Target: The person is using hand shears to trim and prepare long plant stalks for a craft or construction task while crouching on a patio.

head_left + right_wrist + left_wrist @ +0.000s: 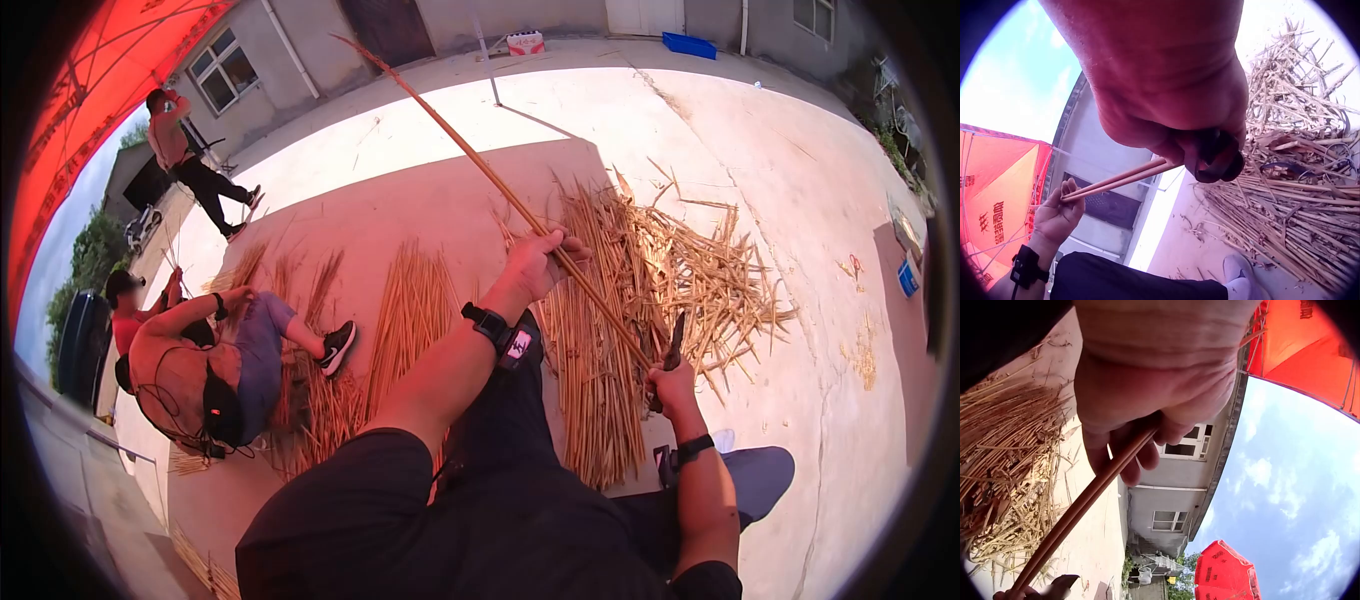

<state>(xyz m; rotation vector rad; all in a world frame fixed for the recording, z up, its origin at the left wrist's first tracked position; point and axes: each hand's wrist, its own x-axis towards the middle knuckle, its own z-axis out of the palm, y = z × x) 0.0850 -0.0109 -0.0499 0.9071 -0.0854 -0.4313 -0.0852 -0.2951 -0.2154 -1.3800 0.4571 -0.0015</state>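
Observation:
My left hand (540, 268) grips a pair of long, thin reed stalks (480, 165), its fingers curled round them. The stalks slope from the far upper left down to my right hand (672, 385). In the right wrist view the two stalks (1124, 178) run side by side from the left hand (1060, 212) to the right. My right hand holds pruning shears (677, 338), dark blades pointing up; their dark handles (1213, 164) show below the palm. The stalks' lower ends meet the right hand at the shears; whether its fingers also pinch them I cannot tell.
A pile of reed stalks (590, 340) lies before my legs, with loose husks (715, 285) strewn beyond. More stalks (410, 300) lie to the left, near a seated person (190, 370). Another person (180, 150) stands farther back. A red canopy (110, 75) hangs at upper left.

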